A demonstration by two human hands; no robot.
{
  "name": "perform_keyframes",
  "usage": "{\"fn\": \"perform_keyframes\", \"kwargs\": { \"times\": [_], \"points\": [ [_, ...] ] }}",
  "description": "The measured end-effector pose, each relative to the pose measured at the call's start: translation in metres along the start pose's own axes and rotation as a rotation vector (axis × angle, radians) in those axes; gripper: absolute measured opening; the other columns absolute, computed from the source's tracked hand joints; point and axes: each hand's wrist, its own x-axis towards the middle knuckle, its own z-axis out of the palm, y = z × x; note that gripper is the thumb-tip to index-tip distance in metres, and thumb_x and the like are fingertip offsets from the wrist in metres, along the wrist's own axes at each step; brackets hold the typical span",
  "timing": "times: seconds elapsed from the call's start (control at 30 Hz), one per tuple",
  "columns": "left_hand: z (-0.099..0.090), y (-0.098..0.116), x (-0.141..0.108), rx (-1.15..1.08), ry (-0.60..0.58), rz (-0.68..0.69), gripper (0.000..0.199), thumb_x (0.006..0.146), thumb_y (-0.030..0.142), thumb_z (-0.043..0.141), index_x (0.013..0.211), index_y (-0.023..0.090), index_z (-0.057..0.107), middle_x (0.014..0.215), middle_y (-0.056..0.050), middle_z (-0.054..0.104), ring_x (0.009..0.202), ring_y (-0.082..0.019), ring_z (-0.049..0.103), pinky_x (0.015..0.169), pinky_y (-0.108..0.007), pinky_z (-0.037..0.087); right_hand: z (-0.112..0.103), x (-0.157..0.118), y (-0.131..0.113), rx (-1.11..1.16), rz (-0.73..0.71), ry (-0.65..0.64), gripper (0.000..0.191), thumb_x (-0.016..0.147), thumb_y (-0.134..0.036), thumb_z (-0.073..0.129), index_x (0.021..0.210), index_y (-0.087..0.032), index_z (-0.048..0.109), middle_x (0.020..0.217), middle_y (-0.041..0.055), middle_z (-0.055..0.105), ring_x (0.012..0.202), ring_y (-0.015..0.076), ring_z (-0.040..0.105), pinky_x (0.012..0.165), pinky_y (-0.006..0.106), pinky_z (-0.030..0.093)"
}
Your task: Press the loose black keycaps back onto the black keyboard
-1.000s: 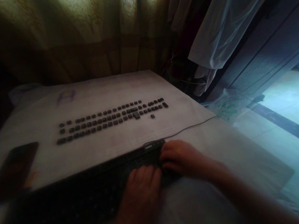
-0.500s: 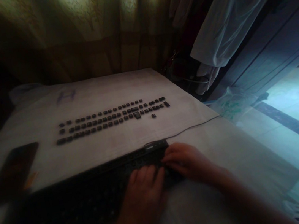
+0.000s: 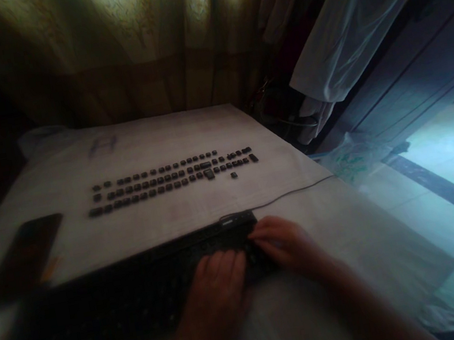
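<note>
A: What is being handled closest in?

B: A black keyboard [image 3: 117, 295] is being touched near its right end by both hands, while its long body is being supported, aslant, by the worktop [image 3: 177, 137].

A: How are the hands being held?

B: The left hand [image 3: 219, 285] is being laid palm down over the keyboard, its fingers being kept bent and close together. The right hand [image 3: 286, 241] is being held at the right end, its fingers half curled and the tips being brought close to the surface. Whether anything is being gripped by either one cannot be told; the undersides are being hidden and blurred by shadow.

A: And farther out?

B: A thin cord [image 3: 292, 191] is being seen from the keyboard's back edge to the worktop's right side. On the left, a dark flat slab [image 3: 26, 252] is being carried by the worktop. Past these, loose keys [image 3: 169, 187] are being displayed in rough rows, with a single key [image 3: 234, 175] being left just in front.

A: At the very back?

B: The view is being closed off by a patterned curtain [image 3: 135, 45], partly being lit.
</note>
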Motion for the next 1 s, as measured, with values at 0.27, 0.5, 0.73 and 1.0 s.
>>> {"fn": "perform_keyframes", "kwargs": {
  "times": [0.27,0.5,0.73,1.0],
  "points": [
    [0.0024,0.0002,-0.0013,0.044,0.038,0.021,0.028,0.096,0.015,0.046,0.120,0.011,0.058,0.113,-0.013,0.067,0.103,-0.028,0.061,0.094,-0.045,0.045,0.0040,-0.0037,0.0015,-0.028,-0.030,0.027,0.022,0.088,-0.014,0.057,0.100,-0.020,0.075,0.093,0.0089,0.071,0.084,0.0200,0.067,0.074,0.034,0.058],
    [0.0002,0.0009,-0.0005,0.034,0.044,0.017,0.032,0.097,0.013,0.041,0.124,0.011,0.059,0.111,-0.012,0.067,0.100,-0.026,0.061,0.092,-0.044,0.047,0.0045,-0.0028,-0.0015,-0.050,-0.062,-0.010,0.023,0.089,-0.015,0.056,0.101,-0.019,0.076,0.091,0.0093,0.070,0.083,0.0205,0.065,0.071,0.034,0.055],
    [-0.0017,0.0007,0.0042,0.000,-0.042,-0.016,0.036,0.094,0.017,0.050,0.129,0.014,0.058,0.114,-0.012,0.064,0.104,-0.028,0.059,0.092,-0.047,0.046,0.0073,-0.0039,0.0000,-0.057,-0.063,-0.030,0.023,0.088,-0.015,0.057,0.101,-0.019,0.076,0.090,0.0092,0.070,0.082,0.0206,0.064,0.071,0.034,0.054],
    [0.0001,0.0024,0.0069,-0.048,-0.108,-0.056,0.037,0.090,0.020,0.056,0.127,0.016,0.056,0.115,-0.012,0.062,0.102,-0.029,0.058,0.091,-0.048,0.047,0.0054,-0.0017,-0.0057,-0.134,-0.097,-0.056,0.024,0.087,-0.016,0.055,0.097,-0.017,0.077,0.086,0.0093,0.069,0.077,0.0209,0.063,0.068,0.035,0.054]
  ]
}}
